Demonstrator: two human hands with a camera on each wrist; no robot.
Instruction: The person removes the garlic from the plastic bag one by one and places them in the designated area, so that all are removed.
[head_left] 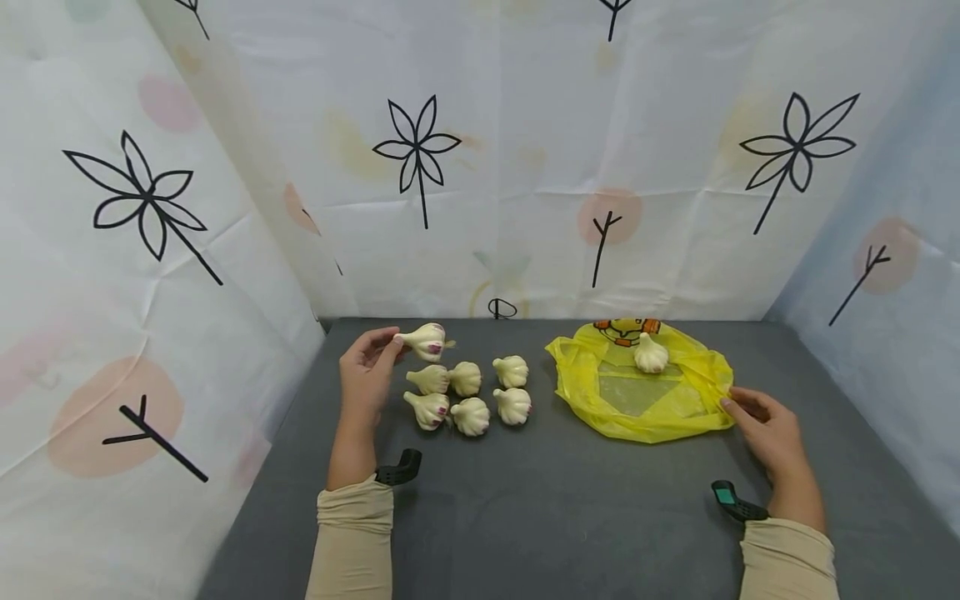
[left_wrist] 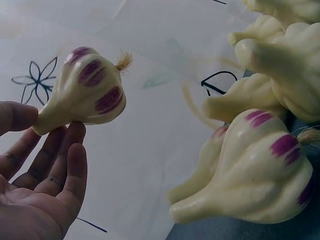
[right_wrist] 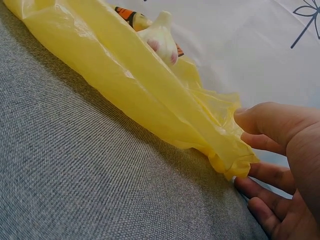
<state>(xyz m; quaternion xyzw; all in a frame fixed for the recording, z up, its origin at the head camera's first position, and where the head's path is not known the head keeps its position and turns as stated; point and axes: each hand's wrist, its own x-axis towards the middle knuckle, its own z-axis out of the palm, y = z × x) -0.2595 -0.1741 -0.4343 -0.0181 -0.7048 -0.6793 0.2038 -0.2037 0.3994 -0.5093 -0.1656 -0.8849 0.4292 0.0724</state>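
My left hand pinches a garlic bulb by its stem, thumb on one side and fingertips on the other. This bulb has purple patches and a tuft of roots, clear in the left wrist view. Several more garlic bulbs lie grouped in rows just to the right of that hand. My right hand grips the right edge of a yellow plastic bag between thumb and fingers. The bag lies spread with its mouth wide, and a single garlic bulb sits at its far side, stem up.
A dark grey cloth covers the table. White patterned curtains stand behind and along both sides. Each wrist wears a black camera mount, the right one with a green patch.
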